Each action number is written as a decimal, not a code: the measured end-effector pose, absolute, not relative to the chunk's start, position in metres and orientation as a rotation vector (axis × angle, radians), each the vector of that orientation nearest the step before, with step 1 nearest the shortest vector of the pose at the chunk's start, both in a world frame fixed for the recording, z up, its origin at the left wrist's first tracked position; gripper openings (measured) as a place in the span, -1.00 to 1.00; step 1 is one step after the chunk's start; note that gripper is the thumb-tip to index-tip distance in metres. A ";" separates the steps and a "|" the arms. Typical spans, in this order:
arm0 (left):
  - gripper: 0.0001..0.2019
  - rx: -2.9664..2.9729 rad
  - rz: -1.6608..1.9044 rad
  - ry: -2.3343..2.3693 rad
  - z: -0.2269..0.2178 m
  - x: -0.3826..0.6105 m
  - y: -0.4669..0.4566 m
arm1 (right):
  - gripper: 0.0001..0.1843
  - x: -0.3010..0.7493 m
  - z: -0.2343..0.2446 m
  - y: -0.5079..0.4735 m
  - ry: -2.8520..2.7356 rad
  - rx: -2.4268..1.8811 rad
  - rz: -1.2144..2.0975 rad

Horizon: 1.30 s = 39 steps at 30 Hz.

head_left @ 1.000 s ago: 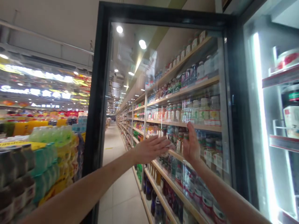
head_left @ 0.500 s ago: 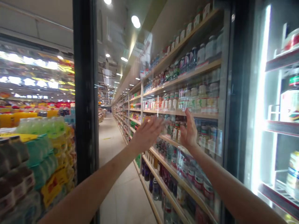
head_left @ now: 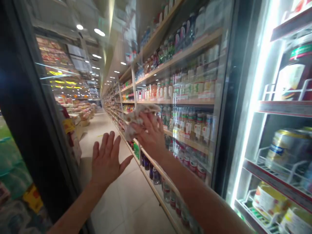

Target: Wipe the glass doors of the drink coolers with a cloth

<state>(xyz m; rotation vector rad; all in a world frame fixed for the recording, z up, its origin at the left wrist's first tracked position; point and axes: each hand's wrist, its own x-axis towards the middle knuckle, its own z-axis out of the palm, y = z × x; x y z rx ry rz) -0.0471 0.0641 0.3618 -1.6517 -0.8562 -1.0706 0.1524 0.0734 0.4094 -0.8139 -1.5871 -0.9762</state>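
Glass door [head_left: 25, 94] with a broad dark frame fills most of my view. Through its pane, long wooden shelving [head_left: 180, 54] runs away from me, close-packed with bottles [head_left: 198, 128], labels too blurred to read. Also through the pane, toward the door's left side, pale aisle floor [head_left: 129, 195] alongside the shelving. Right of the door, a lit cooler [head_left: 282, 109]: shelves with wire fronts, and a bright upright light strip [head_left: 253, 97] just beside the door's right edge. Past the door's left frame, stacked teal packs [head_left: 12, 162], smeared by blur. On a cooler shelf right of the door, metallic cans [head_left: 280, 149], lying close together behind the wire. My two hands are in front of the pane, near each other, not touching. Left hand [head_left: 107, 159], before the door's left half: back toward me, fingers pointing up and a little apart, thumb stretched toward the door's right side; I cannot tell whether the palm meets the glass. Right hand [head_left: 152, 133], before the middle of the door: fingers slightly parted, laid over a crumpled pale cloth [head_left: 133, 119]; whether they clamp it I cannot tell. Cloth is in front of the pane, bunched past my fingertips.
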 end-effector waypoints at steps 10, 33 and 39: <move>-0.33 -1.542 -1.154 -1.057 0.318 -0.022 0.071 | -0.75 0.240 0.371 0.073 -1.229 -0.777 -0.744; -0.35 -1.463 -1.206 -1.174 0.246 -0.109 0.048 | -0.54 0.297 0.383 0.088 -0.988 -0.913 -0.772; -0.36 -1.484 -1.262 -1.170 0.242 -0.104 0.045 | -0.58 0.193 0.336 0.071 -1.584 -0.759 -1.011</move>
